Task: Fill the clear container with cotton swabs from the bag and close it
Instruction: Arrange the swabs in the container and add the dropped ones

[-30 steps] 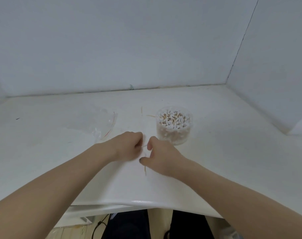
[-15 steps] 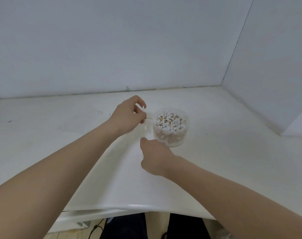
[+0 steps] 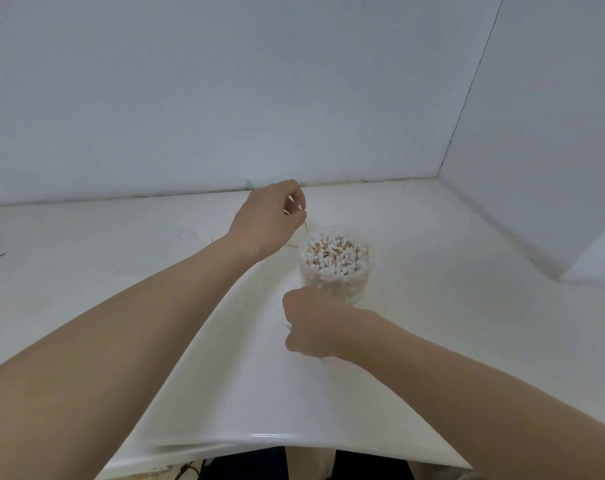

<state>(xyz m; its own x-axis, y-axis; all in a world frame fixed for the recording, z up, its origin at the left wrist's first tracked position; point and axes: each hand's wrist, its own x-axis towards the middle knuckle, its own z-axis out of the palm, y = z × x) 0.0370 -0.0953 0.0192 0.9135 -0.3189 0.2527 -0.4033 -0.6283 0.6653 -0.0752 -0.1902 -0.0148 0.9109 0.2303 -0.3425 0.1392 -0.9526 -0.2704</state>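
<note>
The clear round container [image 3: 335, 285] stands on the white table, packed with upright cotton swabs and with no lid on it. My left hand [image 3: 270, 220] hovers just left of and behind its rim, pinching a cotton swab [image 3: 303, 216] that points down toward the opening. My right hand [image 3: 311, 327] rests on the table in front of the container, fingers curled down at the surface; a white swab tip shows at its left edge. The bag and the lid are out of view.
A loose swab stick [image 3: 292, 245] lies on the table beside the container's left side. White walls close off the back and right. The table's front edge [image 3: 270, 439] curves just below my forearms.
My left hand has risen from the table near my right hand and carried a swab up and back to the container's rim. My right hand stayed low on the table.
</note>
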